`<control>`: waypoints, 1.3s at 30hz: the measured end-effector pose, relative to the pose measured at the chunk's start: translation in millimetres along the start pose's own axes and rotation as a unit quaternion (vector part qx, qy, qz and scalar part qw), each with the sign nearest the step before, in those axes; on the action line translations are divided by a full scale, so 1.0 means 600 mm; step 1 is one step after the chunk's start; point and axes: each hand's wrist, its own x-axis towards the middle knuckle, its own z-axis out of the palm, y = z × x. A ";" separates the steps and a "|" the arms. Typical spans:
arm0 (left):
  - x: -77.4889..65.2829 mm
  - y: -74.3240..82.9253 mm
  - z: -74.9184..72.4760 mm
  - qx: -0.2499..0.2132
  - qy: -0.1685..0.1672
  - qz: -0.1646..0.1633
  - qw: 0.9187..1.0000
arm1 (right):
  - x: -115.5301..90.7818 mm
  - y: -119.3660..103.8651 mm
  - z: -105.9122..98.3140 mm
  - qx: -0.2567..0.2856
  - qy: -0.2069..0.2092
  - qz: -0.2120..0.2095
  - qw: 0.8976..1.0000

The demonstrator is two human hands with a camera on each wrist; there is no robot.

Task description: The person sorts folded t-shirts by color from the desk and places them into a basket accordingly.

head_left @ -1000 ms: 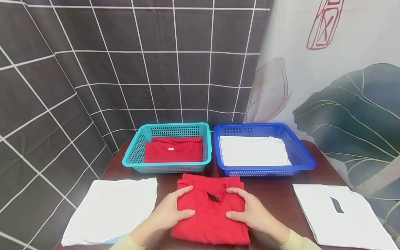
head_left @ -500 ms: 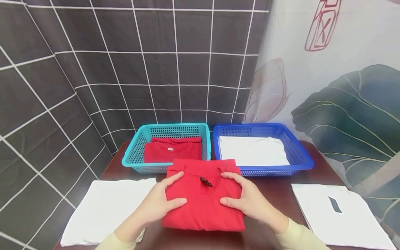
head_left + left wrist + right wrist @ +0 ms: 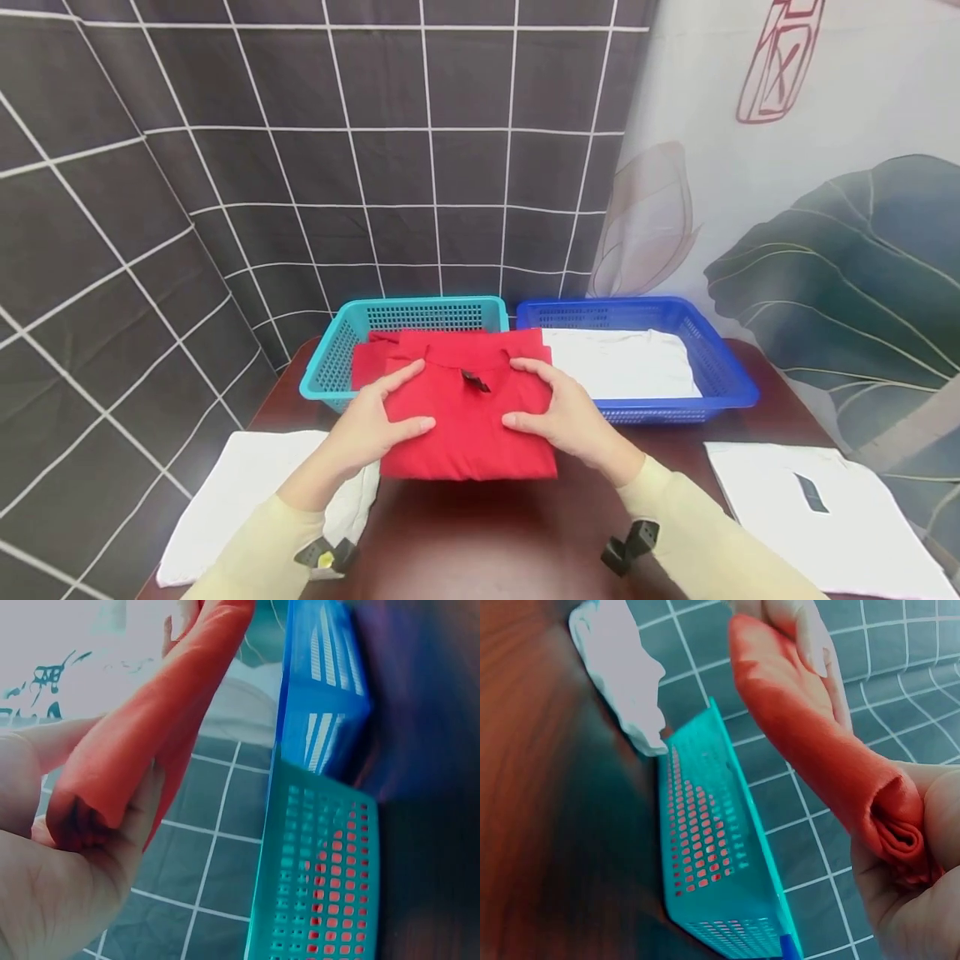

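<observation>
A folded red T-shirt [image 3: 468, 433] with a dark neck label hangs in the air between my two hands. My left hand [image 3: 367, 427] grips its left side, thumb on top and fingers curling under, as the left wrist view shows. On the opposite side my right hand [image 3: 570, 418] holds it the same way, the rolled fold [image 3: 896, 832] showing between thumb and fingers. The shirt overlaps the front of the teal basket [image 3: 321, 367] in the head view. Inside that basket lies more folded red clothing [image 3: 366, 367], partly hidden behind the held shirt.
A blue basket [image 3: 723, 383] with folded white clothing [image 3: 622, 362] stands right of the teal one. Folded white shirts lie on the brown table [image 3: 465, 550], one at left [image 3: 225, 517], another at right [image 3: 832, 517]. A dark gridded curtain [image 3: 390, 167] hangs behind.
Both hands have lifted the red T-shirt off the table and carried it forward and slightly left, up to the teal basket. The baskets and white shirts stay put.
</observation>
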 end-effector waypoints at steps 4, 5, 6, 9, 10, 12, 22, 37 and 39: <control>0.028 -0.011 -0.008 0.001 0.000 0.020 1.000 | 0.032 0.003 -0.003 -0.014 0.016 -0.012 1.000; 0.034 -0.014 -0.012 -0.001 0.000 0.025 1.000 | 0.041 0.004 -0.002 -0.012 0.019 -0.014 1.000; 0.041 -0.017 -0.015 0.001 0.002 0.030 1.000 | 0.050 0.004 -0.001 -0.013 0.022 -0.015 1.000; 0.063 -0.025 -0.028 -0.006 0.004 0.023 1.000 | 0.078 0.005 0.004 -0.015 0.026 -0.018 0.999; 0.071 -0.027 -0.033 -0.009 0.003 0.019 1.000 | 0.088 0.005 0.006 -0.013 0.027 -0.017 0.999; 0.086 -0.029 -0.043 -0.017 -0.001 0.006 1.000 | 0.106 0.004 0.010 -0.016 0.026 -0.014 0.999; 0.152 -0.031 -0.091 -0.042 -0.013 0.013 0.999 | 0.185 -0.001 0.025 -0.015 0.029 -0.011 0.999; 0.221 -0.067 -0.118 -0.038 0.002 -0.001 0.999 | 0.263 0.016 0.063 -0.036 0.039 0.012 0.999; 0.224 -0.076 -0.118 -0.030 -0.003 -0.006 1.000 | 0.268 0.025 0.070 -0.037 0.039 0.016 0.998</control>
